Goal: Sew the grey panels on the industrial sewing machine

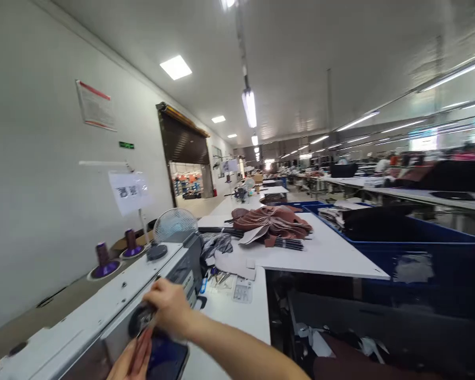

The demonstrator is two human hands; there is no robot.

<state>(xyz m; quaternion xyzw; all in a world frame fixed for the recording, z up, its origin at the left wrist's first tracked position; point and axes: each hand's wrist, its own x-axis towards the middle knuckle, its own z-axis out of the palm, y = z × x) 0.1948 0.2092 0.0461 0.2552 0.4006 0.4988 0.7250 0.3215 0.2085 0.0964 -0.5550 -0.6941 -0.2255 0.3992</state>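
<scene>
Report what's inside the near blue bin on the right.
Pale layered pieces and black material show inside the blue bin. What lies beneath them, down to the floor of the bin, is covered and cannot be seen.

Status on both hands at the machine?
Right hand at black round part on machine; grip unclear. Left hand just below, blurred. Dark-blue flat item close beside both.

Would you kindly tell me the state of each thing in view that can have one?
Right hand: fingers bent, at the machine's dark round part
Left hand: just below the right, blurred
Machine: running or stopped, cannot tell
Thread spools: upright
Fan: spinning or not, cannot tell
Roller shutter: partly raised
Ceiling light: lit
Brown pieces: heaped
Blue bin: open-topped, partly filled
</scene>
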